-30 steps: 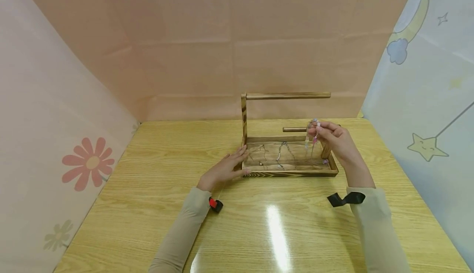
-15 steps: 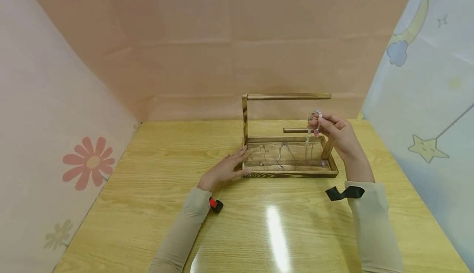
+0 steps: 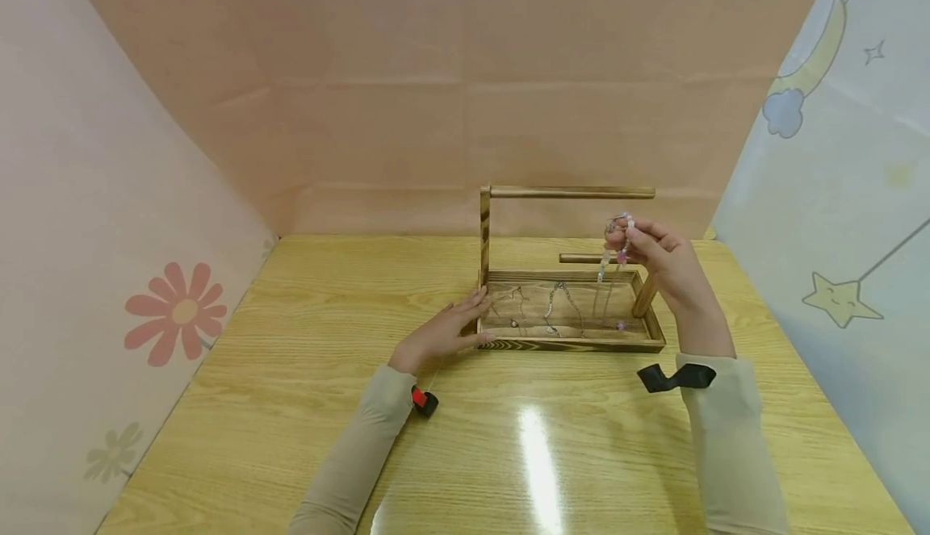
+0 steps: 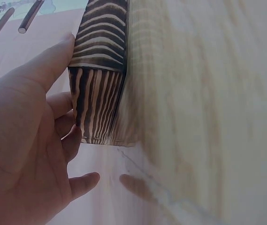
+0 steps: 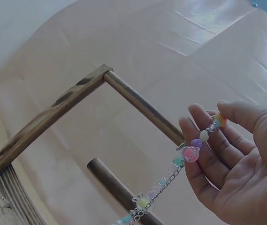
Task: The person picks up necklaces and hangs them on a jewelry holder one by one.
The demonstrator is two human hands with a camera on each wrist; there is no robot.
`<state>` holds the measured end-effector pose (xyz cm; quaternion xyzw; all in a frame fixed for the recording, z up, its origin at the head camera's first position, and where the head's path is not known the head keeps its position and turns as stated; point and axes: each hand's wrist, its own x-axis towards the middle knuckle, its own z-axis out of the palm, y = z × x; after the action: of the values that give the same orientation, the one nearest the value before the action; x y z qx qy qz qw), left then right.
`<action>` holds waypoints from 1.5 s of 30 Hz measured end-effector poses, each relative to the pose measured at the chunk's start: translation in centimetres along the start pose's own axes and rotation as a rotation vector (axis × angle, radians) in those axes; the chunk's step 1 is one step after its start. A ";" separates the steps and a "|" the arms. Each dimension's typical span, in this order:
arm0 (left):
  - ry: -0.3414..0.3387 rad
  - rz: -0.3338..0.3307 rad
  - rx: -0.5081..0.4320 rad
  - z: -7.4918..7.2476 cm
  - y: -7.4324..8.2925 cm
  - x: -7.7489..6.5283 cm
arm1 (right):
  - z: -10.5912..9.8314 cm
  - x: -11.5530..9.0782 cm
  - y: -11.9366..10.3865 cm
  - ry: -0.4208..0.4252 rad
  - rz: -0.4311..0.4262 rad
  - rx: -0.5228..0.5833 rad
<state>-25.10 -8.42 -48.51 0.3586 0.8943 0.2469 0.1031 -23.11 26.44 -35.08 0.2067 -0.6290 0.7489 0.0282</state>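
My right hand (image 3: 676, 269) pinches a beaded necklace (image 5: 190, 153) between thumb and fingers, above the right part of a wooden jewelry stand (image 3: 570, 344). Its pastel beads and silver chain hang down from the fingertips, and thin strands run towards the tray part, where a small purple piece (image 3: 620, 325) shows. Against the tray's left end my left hand (image 3: 443, 332) rests. In the left wrist view, its thumb lies along the striped wooden side and the fingers touch the end wall. Inside the tray lie other chains, among them a silver necklace (image 3: 550, 305).
A long upper bar (image 3: 574, 193) runs right from the left post (image 3: 484, 236). The short lower bar (image 3: 581, 258) runs left from the right post (image 3: 645, 297). Behind the wood-grain table (image 3: 349, 277) hangs a pinkish-brown backdrop (image 3: 378, 115).
Over the past second my right hand has risen slightly with the necklace. The purple piece in the tray has shifted left. My left hand stays at the tray's end, and the view has tilted a little.
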 end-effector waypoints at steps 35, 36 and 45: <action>0.000 0.006 -0.003 -0.1 0.2 -0.1 | 2.3 2.9 -3.3 -0.055 -0.104 0.061; -0.001 0.005 -0.003 -0.1 0.2 -0.1 | 2.4 2.9 -3.3 -0.054 -0.105 0.066; -0.002 0.009 0.006 -0.2 0.2 -0.1 | 2.9 3.2 -3.5 -0.058 -0.101 0.069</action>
<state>-24.96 -8.44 -48.20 0.3631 0.8933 0.2444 0.1020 -24.18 23.67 -30.31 0.2606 -0.5923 0.7613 0.0408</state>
